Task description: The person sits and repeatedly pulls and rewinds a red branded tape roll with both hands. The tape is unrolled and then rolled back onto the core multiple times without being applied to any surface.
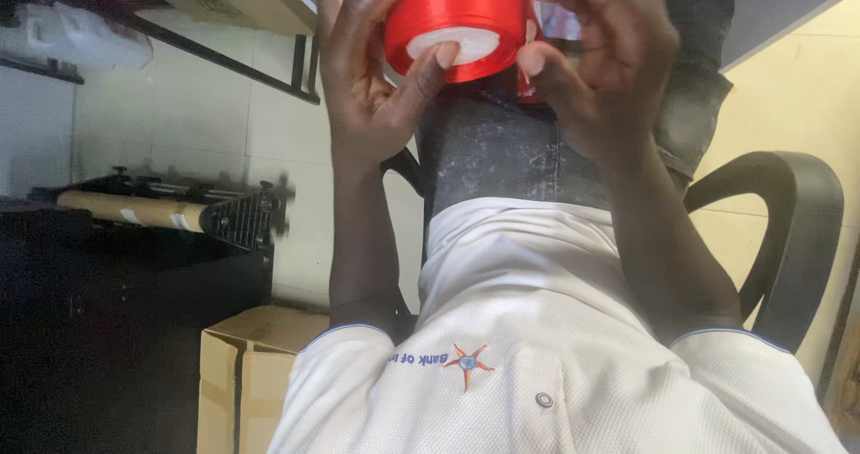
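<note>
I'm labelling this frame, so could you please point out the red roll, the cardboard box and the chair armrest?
Red roll (466,11): head view, on its glossy red side.
Cardboard box (237,373): head view, on its front face.
Chair armrest (797,212): head view, on the black curved arm at the picture's right.

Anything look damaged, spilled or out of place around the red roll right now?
Nothing stands out. Both hands, left and right, hold the red roll over the lap; its white core looks intact. The cardboard box on the floor has its flaps open, nothing spilled.
</note>
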